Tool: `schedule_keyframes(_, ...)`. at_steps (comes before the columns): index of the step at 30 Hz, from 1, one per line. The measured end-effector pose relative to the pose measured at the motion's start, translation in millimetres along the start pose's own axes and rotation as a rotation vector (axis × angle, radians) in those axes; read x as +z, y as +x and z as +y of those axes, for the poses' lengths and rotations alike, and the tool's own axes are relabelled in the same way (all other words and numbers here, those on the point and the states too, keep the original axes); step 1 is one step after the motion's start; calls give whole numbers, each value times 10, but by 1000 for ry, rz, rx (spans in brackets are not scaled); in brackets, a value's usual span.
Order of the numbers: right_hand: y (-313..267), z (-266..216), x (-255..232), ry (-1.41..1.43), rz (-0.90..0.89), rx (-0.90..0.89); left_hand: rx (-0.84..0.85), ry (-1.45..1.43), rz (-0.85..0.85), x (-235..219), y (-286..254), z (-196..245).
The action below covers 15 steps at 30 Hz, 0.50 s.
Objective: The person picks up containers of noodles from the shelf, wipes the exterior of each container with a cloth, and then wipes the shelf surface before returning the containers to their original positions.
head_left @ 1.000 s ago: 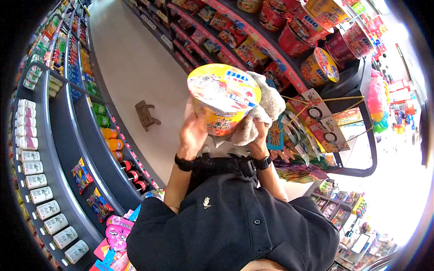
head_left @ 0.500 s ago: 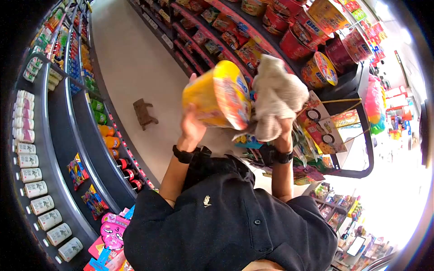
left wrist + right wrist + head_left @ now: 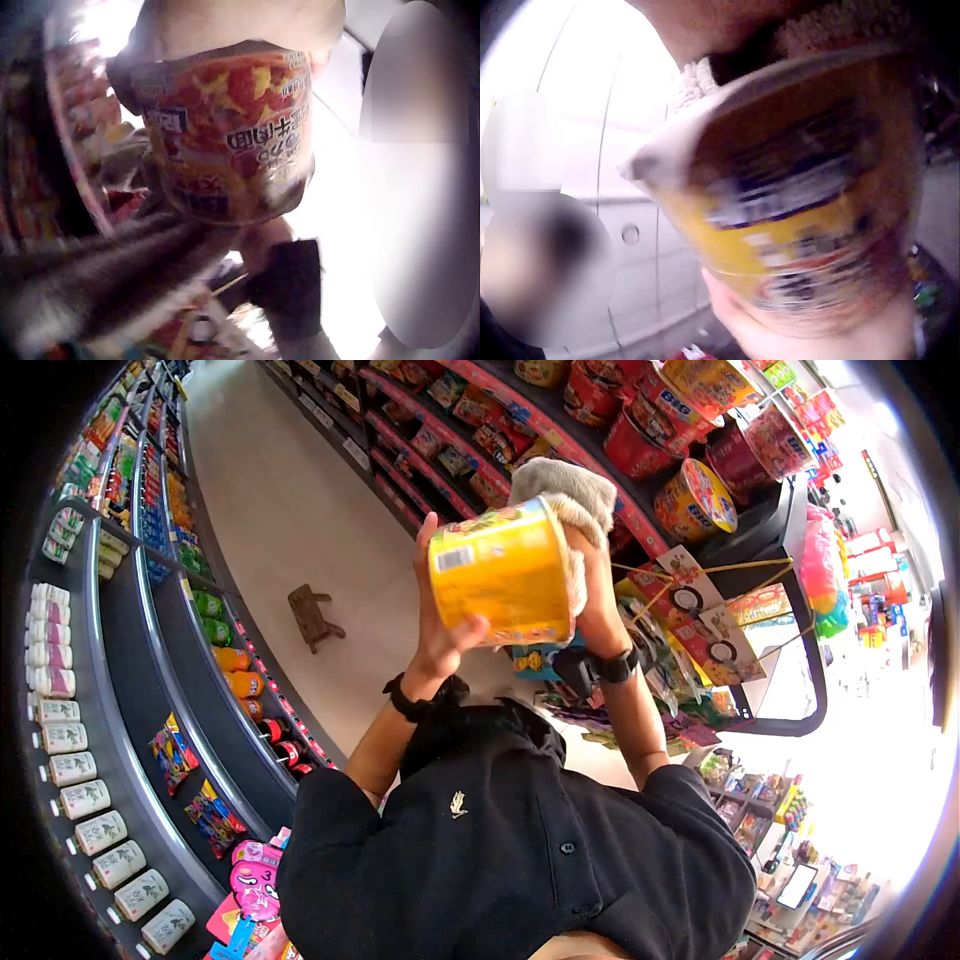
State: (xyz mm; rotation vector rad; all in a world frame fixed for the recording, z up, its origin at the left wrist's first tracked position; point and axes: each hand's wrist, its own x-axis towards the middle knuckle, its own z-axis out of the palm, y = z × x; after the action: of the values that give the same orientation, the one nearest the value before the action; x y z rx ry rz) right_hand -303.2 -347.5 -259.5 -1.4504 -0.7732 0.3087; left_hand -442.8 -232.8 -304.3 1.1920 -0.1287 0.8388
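Observation:
A yellow instant noodle cup lies on its side in the air before the chest. My left hand grips it near the base, thumb along its wall and fingers behind. A beige cloth is in my right hand, which presses it against the cup's lid end. In the left wrist view the printed wall of the cup shows upside down, with the cloth blurred below. The right wrist view has the cup close up, cloth at its rim, left hand under the base.
Shelves of noodle cups rise ahead to the right, beside a dark rack with hanging cards. Drink shelves line the left. A small wooden stool stands on the aisle floor.
The cup has turned from lid facing up to lying sideways, its lid end now to the right. My right hand and the cloth swung away to the right, then came back against the cup.

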Motion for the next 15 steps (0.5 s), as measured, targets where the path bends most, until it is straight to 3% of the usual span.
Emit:
schedule_keyframes(1,7,212,-28,129,-18,69,116,199,9,-78,-8,-132)
schedule_keyframes(3,-12,-15,124,519,117,340,262,318,-49,-254,51,-303)
schedule_keyframes(7,-124,-189,153,220,-11,169,402,333,-14,-332,125,-410)
schedule_keyframes(9,-245,-175,95,237,-68,200,248,133,115,-298,130,-401)
schedule_keyframes(10,-288,-133,28,185,-144,123,144,-29,156,-279,170,-372)
schedule_keyframes(11,-333,-61,4,183,-218,37,143,-28,157,-251,175,-346)
schedule_keyframes(13,-364,29,-24,-27,-167,-162,-175,-405,375,-185,147,-312)
schedule_keyframes(14,-331,91,-39,49,-58,-116,-281,-491,431,-153,120,-314)
schedule_keyframes(15,-285,169,-57,126,52,-68,-281,-491,428,-139,140,-348)
